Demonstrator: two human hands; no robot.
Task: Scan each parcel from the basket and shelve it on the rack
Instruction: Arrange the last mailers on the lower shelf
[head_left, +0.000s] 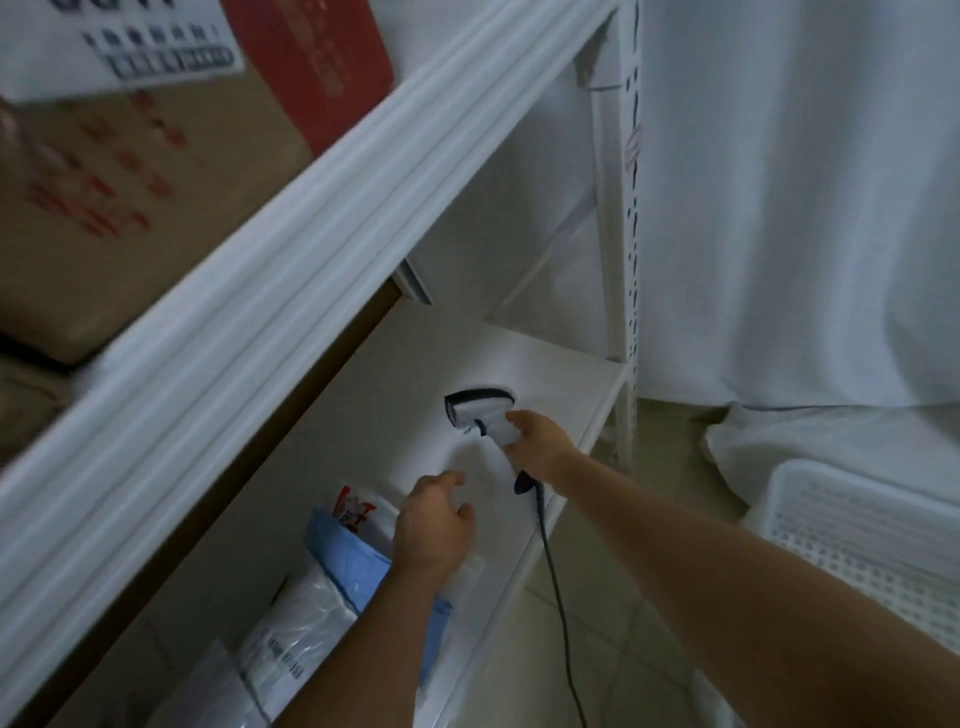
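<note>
a white curtain (795, 197) hung as the backdrop; below it a tiled floor (613, 613) showed, with a crumpled heap of white cloth (810, 436) at the curtain's foot.

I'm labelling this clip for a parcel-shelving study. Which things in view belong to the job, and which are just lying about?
Part of the job:
- scanner, gripped by the right hand
- blue parcel on the rack shelf, under the left hand
- clear-wrapped parcel beside it
- white basket on the floor

Just lying about:
- cardboard boxes on the upper shelf
- white curtain
</note>
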